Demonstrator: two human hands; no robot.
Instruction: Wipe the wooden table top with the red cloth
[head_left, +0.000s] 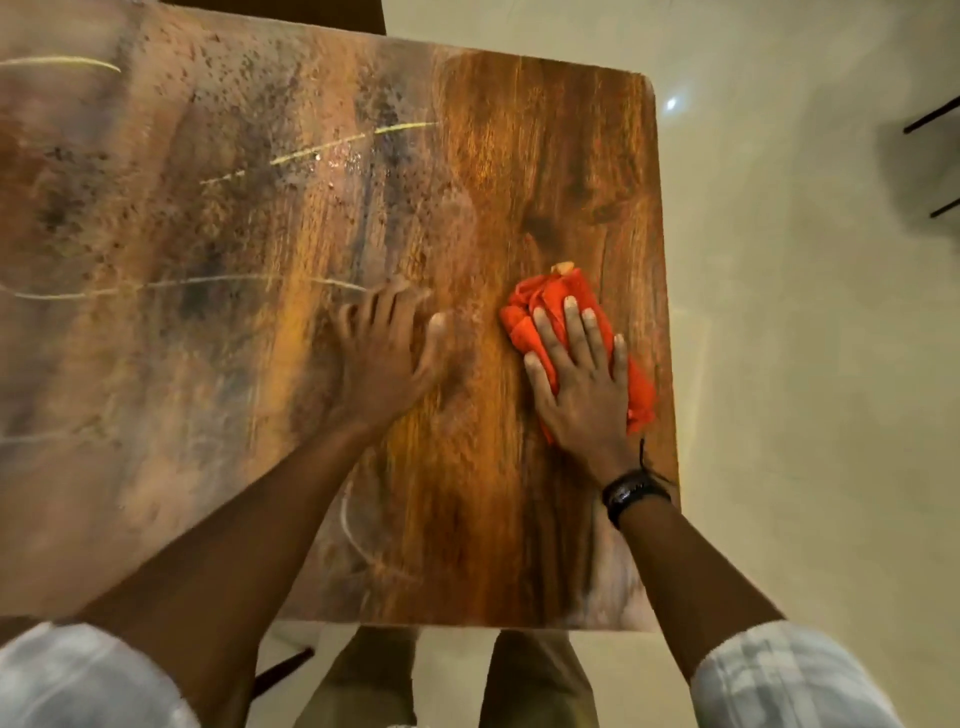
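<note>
The wooden table top (493, 156) fills most of the view. Its left part is covered in pale dust with streaks; its right part shows dark, glossy grain. A crumpled red cloth (550, 306) lies near the table's right edge. My right hand (582, 379) presses flat on the cloth with fingers spread, a black band on the wrist. My left hand (384, 353) rests flat on the bare wood to the left of the cloth, fingers apart, holding nothing.
The table's right edge (667, 322) and near edge (467, 626) border a pale tiled floor (805, 364). Dark thin furniture legs (932, 119) show at the far right. My legs stand just below the near edge. A dark object (280, 670) sits under the table's front.
</note>
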